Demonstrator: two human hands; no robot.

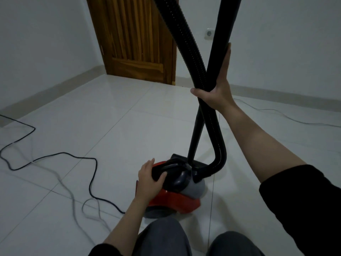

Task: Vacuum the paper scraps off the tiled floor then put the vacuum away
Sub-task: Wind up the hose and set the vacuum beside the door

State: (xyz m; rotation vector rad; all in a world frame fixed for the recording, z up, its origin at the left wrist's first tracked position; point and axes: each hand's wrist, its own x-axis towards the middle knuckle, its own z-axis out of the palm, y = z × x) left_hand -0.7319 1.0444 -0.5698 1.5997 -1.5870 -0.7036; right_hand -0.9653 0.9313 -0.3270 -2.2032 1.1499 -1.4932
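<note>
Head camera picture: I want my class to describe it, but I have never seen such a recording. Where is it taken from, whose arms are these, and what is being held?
The camera sits on a person's head and looks forward and down, so the two arms are the wearer's own, and the knees show at the bottom edge. No robot is involved. The left hand curls round the black carry handle of a red canister vacuum cleaner standing on the white tiled floor. The right hand wraps its grip round the ribbed hose and the rigid tube where they cross. A black power cord trails over the tiles at left. A wooden door stands behind. No paper scraps are visible.
</note>
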